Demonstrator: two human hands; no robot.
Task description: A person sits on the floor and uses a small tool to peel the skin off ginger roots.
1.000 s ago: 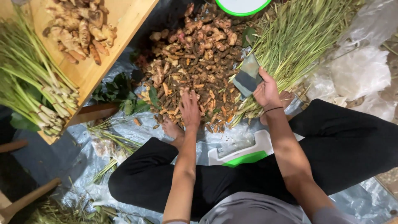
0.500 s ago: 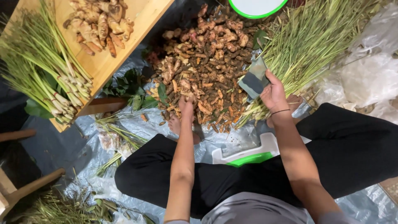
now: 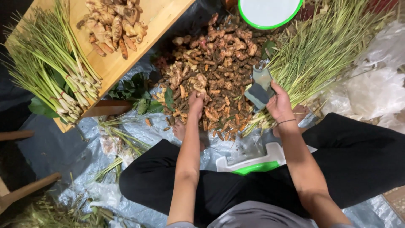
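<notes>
— What are your hands doing?
— Your left hand (image 3: 196, 101) reaches into the heap of brown, soil-caked knobbly roots (image 3: 211, 71), fingers curled closed on one. Your right hand (image 3: 279, 105) grips a folded grey-green scouring pad (image 3: 260, 89).
— And next?
— Probably scrubbing: bring root to pad.

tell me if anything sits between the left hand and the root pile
Nothing visible does. The left hand is already down on the root pile, fingers among the pieces. The right hand holds a grey sponge off to the side, beside the pile.
</notes>
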